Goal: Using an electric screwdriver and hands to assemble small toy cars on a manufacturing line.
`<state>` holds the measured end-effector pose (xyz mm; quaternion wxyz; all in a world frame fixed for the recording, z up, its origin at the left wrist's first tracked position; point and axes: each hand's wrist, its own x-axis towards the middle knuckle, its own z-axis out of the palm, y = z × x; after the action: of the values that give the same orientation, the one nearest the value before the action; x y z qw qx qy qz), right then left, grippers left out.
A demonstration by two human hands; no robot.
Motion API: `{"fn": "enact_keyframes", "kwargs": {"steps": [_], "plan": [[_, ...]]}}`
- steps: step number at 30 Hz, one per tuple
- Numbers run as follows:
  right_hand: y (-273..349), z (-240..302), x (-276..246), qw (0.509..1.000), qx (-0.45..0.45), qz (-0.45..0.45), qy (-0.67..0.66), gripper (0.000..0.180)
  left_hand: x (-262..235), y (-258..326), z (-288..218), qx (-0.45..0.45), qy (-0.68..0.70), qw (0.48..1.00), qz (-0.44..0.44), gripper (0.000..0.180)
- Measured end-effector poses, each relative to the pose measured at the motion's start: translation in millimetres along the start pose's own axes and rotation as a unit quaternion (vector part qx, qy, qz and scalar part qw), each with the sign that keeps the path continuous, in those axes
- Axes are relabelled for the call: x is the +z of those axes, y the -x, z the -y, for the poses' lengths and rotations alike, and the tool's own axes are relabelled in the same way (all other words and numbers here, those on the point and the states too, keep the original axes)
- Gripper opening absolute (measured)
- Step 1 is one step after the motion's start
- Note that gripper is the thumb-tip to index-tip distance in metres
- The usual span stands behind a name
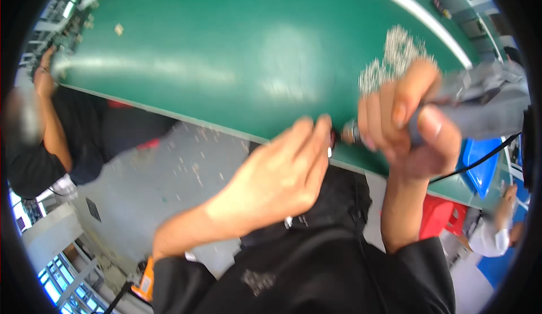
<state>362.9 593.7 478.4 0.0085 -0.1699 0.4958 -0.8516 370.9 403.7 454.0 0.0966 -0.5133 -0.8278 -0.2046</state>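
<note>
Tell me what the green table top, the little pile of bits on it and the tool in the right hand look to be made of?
Table top: seems a smooth rubber or plastic mat, with a soft sheen from the lamps. Pile: probably small metal parts, silvery and glinting; too small to tell which. Tool: blurred; grey body looks like plastic, with a shiny, likely metal tip near the left hand. The right hand grips it.

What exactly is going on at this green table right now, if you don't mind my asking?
A person at the green table grips a grey handheld power tool in the right hand. The left hand pinches something small at the tool's tip; it is too blurred to identify. A pile of small metal parts lies on the table just beyond.
</note>
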Motion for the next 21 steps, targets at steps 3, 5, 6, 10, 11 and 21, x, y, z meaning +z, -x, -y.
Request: {"fn": "enact_keyframes", "kwargs": {"steps": [3, 5, 6, 10, 11, 21], "plan": [[7.2, -1.0, -6.4, 0.994, -0.063, -0.051, -0.073, 0.018, 0.5, 8.6, 18.5, -0.028, 0.029, 0.999, -0.002, 0.035], [24.0, 18.5, -19.1, 0.984, -0.11, -0.096, -0.101, 0.018, -9.3, 15.2, 42.5, -0.089, -0.005, 0.996, -0.007, 0.037], [35.7, 27.7, -26.9, 0.978, -0.129, -0.117, -0.114, 0.017, -18.6, 23.1, 55.8, -0.178, -0.018, 0.984, -0.001, 0.039], [87.7, 56.2, -57.0, 0.947, -0.159, -0.26, -0.099, 0.014, -47.9, 45.8, 136.0, -0.361, -0.282, 0.887, -0.057, 0.052], [99.0, 58.5, -65.1, 0.946, -0.168, -0.255, -0.106, 0.014, -52.3, 41.1, 147.5, -0.356, -0.292, 0.886, -0.062, 0.052], [159.1, 51.0, -90.9, 0.866, -0.174, -0.431, -0.183, 0.016, 6.8, -160.3, 264.1, -0.215, -0.152, 0.958, -0.115, 0.056]]}}
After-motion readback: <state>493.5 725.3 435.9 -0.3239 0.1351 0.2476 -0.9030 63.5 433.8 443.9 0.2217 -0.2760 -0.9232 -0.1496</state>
